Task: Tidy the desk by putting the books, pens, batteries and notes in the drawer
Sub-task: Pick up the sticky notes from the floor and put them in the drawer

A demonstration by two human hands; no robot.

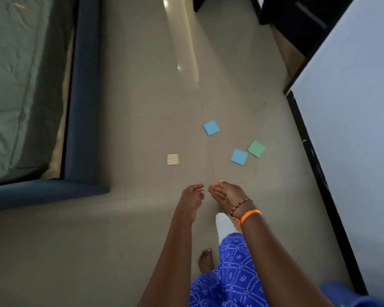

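Both hands, left hand (192, 194) and right hand (225, 192), reach empty with fingers loosely curled toward 4 notes (239, 157) lying on the floor (142, 107), likely for pickup.

Position: one head-worn wide-angle camera, standing height.
Direction: forward and steeply down onto the glossy beige tiled floor (142, 218).
Nearness: forearms close at the bottom edge; the floor well below.
Edges: green quilted bed (20, 85) left, white desk top (353, 107) right.
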